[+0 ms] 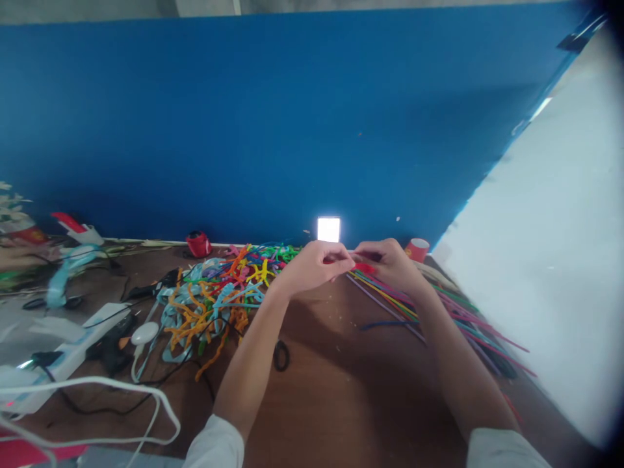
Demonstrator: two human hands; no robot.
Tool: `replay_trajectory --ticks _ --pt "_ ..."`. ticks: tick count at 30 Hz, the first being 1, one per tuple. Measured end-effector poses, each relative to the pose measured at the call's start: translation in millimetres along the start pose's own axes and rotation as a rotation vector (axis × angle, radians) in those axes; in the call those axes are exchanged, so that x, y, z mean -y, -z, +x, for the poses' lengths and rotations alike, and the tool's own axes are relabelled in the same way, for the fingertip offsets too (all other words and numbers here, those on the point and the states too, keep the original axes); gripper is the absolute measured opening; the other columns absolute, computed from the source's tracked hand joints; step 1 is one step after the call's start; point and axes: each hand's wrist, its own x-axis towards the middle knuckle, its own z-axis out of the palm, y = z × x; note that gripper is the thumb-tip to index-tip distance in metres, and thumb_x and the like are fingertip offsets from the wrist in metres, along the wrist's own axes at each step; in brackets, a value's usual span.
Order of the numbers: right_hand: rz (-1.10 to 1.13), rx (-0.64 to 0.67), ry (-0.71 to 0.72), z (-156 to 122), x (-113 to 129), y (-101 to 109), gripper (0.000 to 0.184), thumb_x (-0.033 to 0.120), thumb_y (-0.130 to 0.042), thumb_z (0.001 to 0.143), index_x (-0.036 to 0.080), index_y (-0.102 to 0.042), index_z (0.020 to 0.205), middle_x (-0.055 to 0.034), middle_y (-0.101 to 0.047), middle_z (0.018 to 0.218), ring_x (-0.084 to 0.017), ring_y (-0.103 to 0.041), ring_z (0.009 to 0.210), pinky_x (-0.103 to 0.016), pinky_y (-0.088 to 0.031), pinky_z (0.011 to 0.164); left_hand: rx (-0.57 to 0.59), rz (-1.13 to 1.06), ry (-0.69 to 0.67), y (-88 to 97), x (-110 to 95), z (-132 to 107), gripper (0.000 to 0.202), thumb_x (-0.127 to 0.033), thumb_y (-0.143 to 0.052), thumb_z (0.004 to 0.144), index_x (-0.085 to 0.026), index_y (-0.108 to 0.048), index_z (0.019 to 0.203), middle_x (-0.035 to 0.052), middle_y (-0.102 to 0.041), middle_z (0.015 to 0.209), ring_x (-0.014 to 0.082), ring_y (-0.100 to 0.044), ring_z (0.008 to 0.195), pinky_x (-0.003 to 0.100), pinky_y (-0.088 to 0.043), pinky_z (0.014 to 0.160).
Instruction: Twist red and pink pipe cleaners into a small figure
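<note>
My left hand (314, 268) and my right hand (391, 265) meet above the far part of the brown table, with fingertips pinched close together. Between them shows a short bit of red pipe cleaner (364, 267); its shape is mostly hidden by my fingers. Both hands are closed on it. Under and beyond my right forearm lies a bundle of straight pipe cleaners (390, 300) in several colours. Left of my left hand spreads a tangled heap of bent pipe cleaners (195, 305), orange, light blue, yellow and green.
A bright lit screen (328, 229) stands behind my hands against the blue partition (273, 130). A red cup (417, 249) is at the back right, a red container (198, 244) at the back left. On the left are a white power strip (73, 351), cables and a black glue gun (114, 341).
</note>
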Motion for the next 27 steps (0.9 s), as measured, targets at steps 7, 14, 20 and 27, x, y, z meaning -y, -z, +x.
replay_trajectory --ticks 7,14,20,27 --pt "-0.077 -0.084 0.01 0.1 -3.3 1.9 0.033 0.039 -0.057 0.091 0.015 -0.067 0.072 0.0019 -0.053 0.058 -0.01 -0.04 0.057 -0.026 -0.029 0.055 -0.013 -0.061 0.043 -2.8 3.2 2.4 0.023 -0.039 -0.055 0.09 -0.017 -0.058 0.098 -0.0053 -0.051 0.056 0.0076 -0.042 0.051 0.023 -0.029 0.053" --pt "-0.093 -0.058 -0.023 -3.3 4.9 9.5 0.039 0.046 -0.05 0.095 0.017 -0.069 0.078 -0.0001 -0.06 0.066 -0.012 -0.046 0.06 -0.027 -0.031 0.057 -0.044 0.035 0.081 -0.6 10.4 4.8 0.029 -0.037 -0.054 0.091 -0.014 -0.066 0.104 -0.0015 -0.059 0.055 0.0094 -0.048 0.051 0.023 -0.031 0.053" --pt "-0.143 -0.004 0.039 -5.4 19.0 2.7 0.038 0.042 -0.046 0.098 0.017 -0.066 0.076 0.0009 -0.056 0.062 -0.011 -0.044 0.059 -0.027 -0.03 0.058 -0.106 0.244 0.09 -2.9 16.5 8.6 0.029 -0.037 -0.053 0.092 -0.014 -0.07 0.097 0.0034 -0.068 0.062 0.0135 -0.059 0.058 0.024 -0.036 0.058" --pt "-0.209 0.022 0.1 -5.6 25.2 -2.4 0.033 0.034 -0.046 0.099 0.018 -0.062 0.075 0.0025 -0.047 0.058 -0.01 -0.04 0.055 -0.027 -0.028 0.058 -0.192 0.405 0.064 -6.6 19.2 10.3 0.017 -0.024 -0.053 0.089 -0.018 -0.068 0.088 0.0019 -0.071 0.065 0.0158 -0.062 0.064 0.027 -0.04 0.066"
